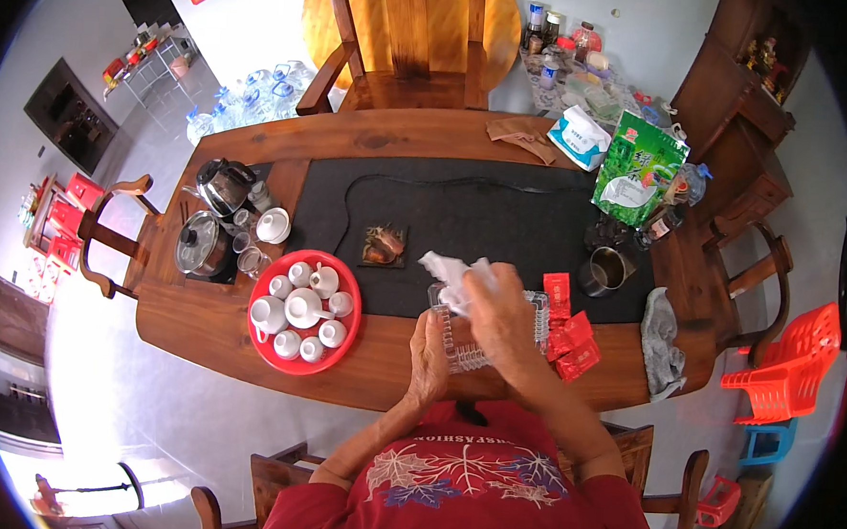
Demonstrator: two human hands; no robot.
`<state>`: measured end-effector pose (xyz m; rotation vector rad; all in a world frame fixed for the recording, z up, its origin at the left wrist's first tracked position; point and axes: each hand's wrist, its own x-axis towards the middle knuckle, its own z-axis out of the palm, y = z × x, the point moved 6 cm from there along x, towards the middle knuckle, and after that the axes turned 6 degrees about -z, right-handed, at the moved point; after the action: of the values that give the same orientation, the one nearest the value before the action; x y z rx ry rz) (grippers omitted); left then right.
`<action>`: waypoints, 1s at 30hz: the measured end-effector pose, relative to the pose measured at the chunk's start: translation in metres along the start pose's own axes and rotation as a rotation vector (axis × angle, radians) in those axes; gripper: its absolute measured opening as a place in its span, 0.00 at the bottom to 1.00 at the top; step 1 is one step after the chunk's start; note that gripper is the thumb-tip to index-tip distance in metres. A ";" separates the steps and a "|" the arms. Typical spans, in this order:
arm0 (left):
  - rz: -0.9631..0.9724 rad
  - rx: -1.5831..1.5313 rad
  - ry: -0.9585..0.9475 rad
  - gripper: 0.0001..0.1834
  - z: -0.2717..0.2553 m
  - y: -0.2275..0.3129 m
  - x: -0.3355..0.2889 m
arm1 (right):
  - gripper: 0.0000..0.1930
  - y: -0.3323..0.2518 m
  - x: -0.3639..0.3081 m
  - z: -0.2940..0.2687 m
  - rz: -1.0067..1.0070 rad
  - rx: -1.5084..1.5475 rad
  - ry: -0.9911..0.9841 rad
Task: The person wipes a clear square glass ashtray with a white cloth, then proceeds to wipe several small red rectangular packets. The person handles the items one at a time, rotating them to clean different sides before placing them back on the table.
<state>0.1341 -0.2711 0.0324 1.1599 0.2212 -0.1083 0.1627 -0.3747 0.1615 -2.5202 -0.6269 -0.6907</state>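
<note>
My right hand grips a crumpled white tissue over a clear ribbed plastic box at the table's near edge. My left hand holds the box's left side, fingers close together. The hands and tissue hide part of the box. Just right of it lie several small red packets. To the left, a round red tray carries a white teapot and several white cups.
A kettle, a glass pot and glasses stand at the left. Rightward are a metal cup, a grey cloth, a green bag and a tissue pack. A dark ornament sits on the black mat.
</note>
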 end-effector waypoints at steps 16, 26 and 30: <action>0.121 -0.139 0.082 0.16 0.014 0.027 -0.012 | 0.11 -0.007 0.005 -0.018 -0.313 -0.120 -0.053; 0.193 -0.102 0.187 0.20 0.035 0.023 -0.013 | 0.09 0.012 -0.037 -0.008 -0.289 0.253 -0.467; 0.153 -0.034 0.214 0.22 0.050 0.016 -0.015 | 0.12 0.021 -0.033 -0.023 -0.310 0.558 -0.461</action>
<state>0.1282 -0.3106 0.0695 1.1505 0.3213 0.1544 0.1406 -0.4137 0.1546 -2.0662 -1.1981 0.0050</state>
